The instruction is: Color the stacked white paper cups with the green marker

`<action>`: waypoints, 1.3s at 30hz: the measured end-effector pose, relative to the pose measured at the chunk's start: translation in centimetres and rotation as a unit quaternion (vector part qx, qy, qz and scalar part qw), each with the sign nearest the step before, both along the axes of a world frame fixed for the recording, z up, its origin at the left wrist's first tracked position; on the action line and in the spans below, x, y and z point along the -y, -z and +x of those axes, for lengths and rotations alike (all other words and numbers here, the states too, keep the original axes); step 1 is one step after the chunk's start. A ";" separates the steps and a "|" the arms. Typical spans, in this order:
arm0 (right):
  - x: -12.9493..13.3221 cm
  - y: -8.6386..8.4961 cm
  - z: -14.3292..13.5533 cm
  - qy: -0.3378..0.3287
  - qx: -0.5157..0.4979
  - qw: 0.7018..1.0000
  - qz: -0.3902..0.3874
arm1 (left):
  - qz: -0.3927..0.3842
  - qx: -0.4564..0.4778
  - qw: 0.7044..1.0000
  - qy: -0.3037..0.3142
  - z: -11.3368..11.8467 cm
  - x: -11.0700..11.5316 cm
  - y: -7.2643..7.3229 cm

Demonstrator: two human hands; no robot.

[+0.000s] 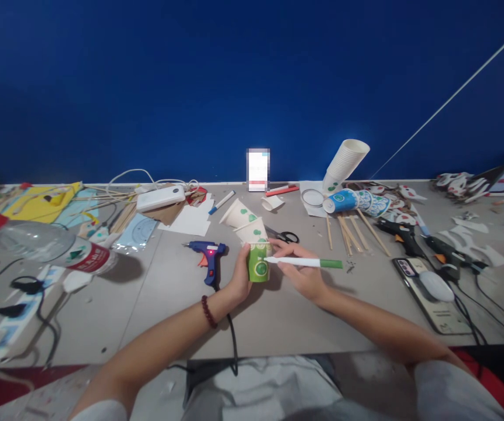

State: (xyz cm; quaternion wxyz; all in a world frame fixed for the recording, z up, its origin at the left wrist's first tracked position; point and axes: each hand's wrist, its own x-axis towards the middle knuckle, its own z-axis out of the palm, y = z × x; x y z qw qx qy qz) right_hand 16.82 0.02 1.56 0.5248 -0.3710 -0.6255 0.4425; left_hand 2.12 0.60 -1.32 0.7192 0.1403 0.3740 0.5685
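Note:
A paper cup (259, 270), coloured green over most of its side, is gripped by my left hand (240, 275), which wraps it from the left. My right hand (302, 272) pinches a white marker (298, 261) with a green end; its tip points left and meets the cup's side, though contact is hard to confirm. Just behind the green cup lie two white paper cups with green leaf prints, one (252, 231) close to it and another (237, 214) farther back. Scissors (287, 236) lie behind my right hand, partly hidden. To the left rests a blue glue gun (208, 257).
A water bottle (50, 242) lies at left near a power strip (24, 316). Stacked paper cups (346, 164) lean at back right beside a blue cup (340, 202). Black glue guns (442, 251) with cords and a phone (431, 298) sit at right. A lit phone screen (258, 171) stands behind.

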 end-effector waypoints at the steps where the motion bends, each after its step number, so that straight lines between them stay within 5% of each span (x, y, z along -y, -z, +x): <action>1: 0.0 0.0 0.0 0.000 0.002 1.000 -0.001 | 0.001 0.001 1.000 -0.001 0.0 0.0 0.0; 39: -0.1 0.2 -0.1 0.001 -0.007 1.000 -0.002 | 0.002 -0.006 1.000 -0.007 -0.1 0.0 0.1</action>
